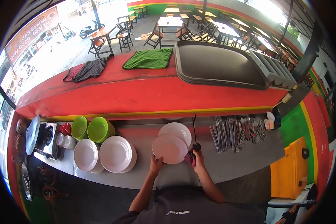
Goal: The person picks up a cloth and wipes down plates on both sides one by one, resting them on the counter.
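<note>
My left hand (156, 164) grips the lower left rim of a white plate (170, 150), thumb on its edge. At the plate's right side my right hand (198, 157) is closed around a dark and maroon cloth (190, 158). The cloth is at the plate's lower right edge. Behind the held plate and partly covered by it, another white plate (178, 130) rests on the steel counter (145, 177).
On the left stand white plate stacks (117, 154), green bowls (100, 129), red cups (65, 128) and a stove (48, 139). Cutlery (235, 132) lies at right. Black trays (216, 63), a cutlery holder (274, 69) and cloths (148, 59) lie on the red ledge (138, 96).
</note>
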### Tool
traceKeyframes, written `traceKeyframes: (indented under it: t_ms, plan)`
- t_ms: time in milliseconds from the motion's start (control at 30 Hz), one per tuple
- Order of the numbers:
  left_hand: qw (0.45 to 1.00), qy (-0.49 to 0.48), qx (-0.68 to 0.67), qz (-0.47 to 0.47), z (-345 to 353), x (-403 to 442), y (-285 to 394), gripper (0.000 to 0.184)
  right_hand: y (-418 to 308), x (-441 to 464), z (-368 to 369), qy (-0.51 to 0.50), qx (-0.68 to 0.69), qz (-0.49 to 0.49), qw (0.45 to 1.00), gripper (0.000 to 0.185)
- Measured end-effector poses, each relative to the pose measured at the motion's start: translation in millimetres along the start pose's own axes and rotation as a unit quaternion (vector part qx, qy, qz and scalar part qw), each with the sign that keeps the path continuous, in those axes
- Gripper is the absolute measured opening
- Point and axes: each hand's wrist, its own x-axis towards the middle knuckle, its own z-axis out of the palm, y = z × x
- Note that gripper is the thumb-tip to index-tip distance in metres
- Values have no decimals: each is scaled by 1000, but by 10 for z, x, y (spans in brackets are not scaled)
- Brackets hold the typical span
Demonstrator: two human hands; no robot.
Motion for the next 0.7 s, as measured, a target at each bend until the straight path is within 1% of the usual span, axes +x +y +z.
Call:
traceKeyframes:
  t_ms: [67,167,200,267,333,367,433,467,533,567,667,700]
  plan:
    - [1000,-1,-13,-27,37,84,-51,43,-41,17,-2,-12,0,22,1000,33]
    - [999,16,-24,-23,105,162,-176,45,55,168,0,20,-8,20,1000,35]
    - [999,16,-26,-33,114,153,-214,46,101,242,-55,11,-8,39,999,38]
    - [998,20,-32,-45,171,192,-213,46,120,274,-49,4,0,36,999,39]
    - [997,1,-50,-62,216,208,-142,48,184,364,-94,-9,-6,28,1000,41]
    - [995,-10,-59,-75,233,177,-139,50,159,398,-79,-8,-14,49,999,43]
    - [996,-8,-37,-80,254,169,-152,43,135,407,-147,2,-29,91,995,47]
    - [996,-10,-24,-83,259,181,-162,40,141,424,-177,-3,-35,80,996,45]
    - [995,-23,7,-101,238,179,-222,42,155,473,-144,-16,-40,55,998,43]
    - [993,-29,24,-109,211,193,-265,43,141,489,-116,-19,-36,57,998,42]
    - [990,-43,34,-134,146,127,-365,55,36,408,-72,-10,-40,76,996,42]
    - [990,-33,23,-134,135,70,-411,54,-11,385,-52,3,-50,90,995,42]
